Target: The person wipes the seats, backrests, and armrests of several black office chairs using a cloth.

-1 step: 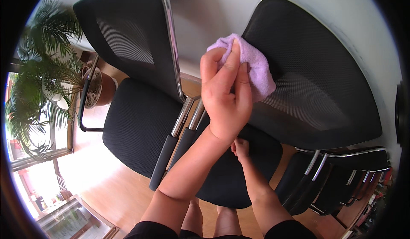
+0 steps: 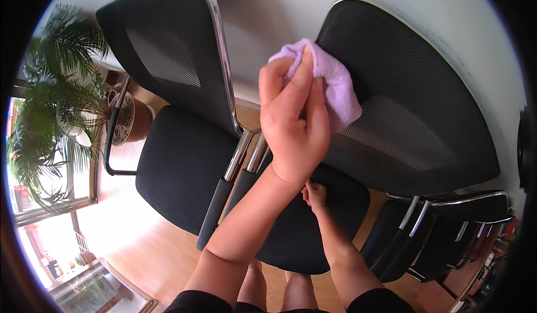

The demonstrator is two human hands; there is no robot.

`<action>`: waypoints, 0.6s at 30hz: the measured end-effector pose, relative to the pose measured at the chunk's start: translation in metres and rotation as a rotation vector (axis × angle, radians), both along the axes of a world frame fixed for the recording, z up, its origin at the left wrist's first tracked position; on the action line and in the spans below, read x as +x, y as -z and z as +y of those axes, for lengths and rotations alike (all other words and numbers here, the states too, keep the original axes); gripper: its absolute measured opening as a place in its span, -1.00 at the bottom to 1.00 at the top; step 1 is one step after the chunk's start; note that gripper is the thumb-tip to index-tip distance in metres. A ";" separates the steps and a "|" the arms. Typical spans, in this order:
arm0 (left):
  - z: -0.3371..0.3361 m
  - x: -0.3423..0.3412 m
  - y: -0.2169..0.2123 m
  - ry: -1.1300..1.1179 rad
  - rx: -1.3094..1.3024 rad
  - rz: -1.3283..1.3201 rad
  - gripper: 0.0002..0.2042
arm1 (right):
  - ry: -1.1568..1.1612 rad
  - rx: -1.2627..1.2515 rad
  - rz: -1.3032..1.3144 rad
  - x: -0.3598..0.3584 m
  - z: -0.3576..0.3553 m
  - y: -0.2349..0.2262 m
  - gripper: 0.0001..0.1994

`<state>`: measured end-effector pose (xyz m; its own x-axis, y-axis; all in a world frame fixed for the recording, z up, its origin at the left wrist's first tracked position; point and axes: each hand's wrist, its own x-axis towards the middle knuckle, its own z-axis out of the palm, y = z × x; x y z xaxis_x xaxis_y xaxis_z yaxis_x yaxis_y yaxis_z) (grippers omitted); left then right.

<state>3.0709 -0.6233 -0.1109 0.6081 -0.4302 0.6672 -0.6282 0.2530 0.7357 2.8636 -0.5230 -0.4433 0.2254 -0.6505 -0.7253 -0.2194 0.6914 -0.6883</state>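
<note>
My left hand (image 2: 293, 120) is closed on a bunched lilac cloth (image 2: 337, 95), with the fingers pinched into its folds. The cloth lies against the left edge of a black mesh chair backrest (image 2: 414, 89). Lower down, above that chair's black seat (image 2: 296, 243), is my right hand (image 2: 315, 194). Its fingers are curled in and I see nothing held in them; my left forearm passes close beside it and part of the seat is hidden behind my arms.
A second black chair (image 2: 184, 167) stands at the left, its armrest beside the first chair's. Potted palm (image 2: 130, 117) stands farther left near bright windows. More black chairs (image 2: 442, 235) line up at the right. A pale wall (image 2: 279, 11) rises behind, and a glass-topped table (image 2: 100, 290) is at lower left.
My left hand and the top of the cloth have shifted slightly up and left along the backrest's edge. My right hand stays in place.
</note>
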 end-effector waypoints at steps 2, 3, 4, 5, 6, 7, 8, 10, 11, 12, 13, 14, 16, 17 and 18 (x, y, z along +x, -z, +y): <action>-0.015 0.009 -0.025 0.012 -0.071 -0.133 -0.73 | 0.004 0.010 -0.007 0.006 0.001 -0.004 -0.44; -0.022 0.010 -0.039 0.037 -0.097 -0.154 -0.73 | 0.006 0.013 -0.006 0.008 0.000 -0.003 -0.44; -0.031 0.010 -0.050 0.029 -0.145 -0.234 -0.74 | 0.013 0.015 -0.003 0.009 0.000 -0.002 -0.44; -0.039 0.008 -0.059 0.029 -0.197 -0.299 -0.74 | 0.029 0.017 0.012 0.004 0.000 0.002 -0.44; -0.041 0.005 -0.069 0.040 -0.163 -0.353 -0.75 | 0.026 0.007 -0.026 0.005 0.002 0.006 -0.44; -0.046 0.008 -0.074 0.014 -0.170 -0.505 -0.77 | 0.032 -0.011 -0.048 0.001 0.002 0.013 -0.44; -0.046 0.009 -0.077 0.027 -0.124 -0.565 -0.76 | 0.033 -0.016 -0.053 -0.001 0.002 0.016 -0.44; -0.043 -0.008 -0.085 0.067 0.015 -0.607 -0.76 | 0.030 -0.016 -0.048 -0.007 0.003 0.018 -0.44; -0.046 -0.019 -0.087 0.095 0.048 -0.648 -0.76 | 0.023 -0.003 -0.052 -0.006 0.004 0.015 -0.44; -0.050 -0.034 -0.088 0.138 0.049 -0.651 -0.76 | 0.027 -0.001 -0.044 -0.007 0.004 0.012 -0.44; -0.054 -0.049 -0.092 0.175 0.052 -0.667 -0.76 | 0.025 0.000 -0.049 -0.003 0.004 0.008 -0.44; -0.060 -0.064 -0.094 0.216 0.037 -0.672 -0.76 | 0.023 0.002 -0.053 -0.001 0.004 0.005 -0.45; -0.073 -0.098 -0.090 0.303 0.005 -0.666 -0.76 | 0.025 0.007 -0.072 -0.006 0.005 0.008 -0.46; -0.075 -0.119 -0.089 0.349 -0.005 -0.644 -0.76 | 0.028 0.009 -0.075 -0.012 0.005 0.012 -0.46; -0.080 -0.140 -0.085 0.384 -0.017 -0.635 -0.76 | 0.028 0.001 -0.101 -0.017 0.006 0.016 -0.46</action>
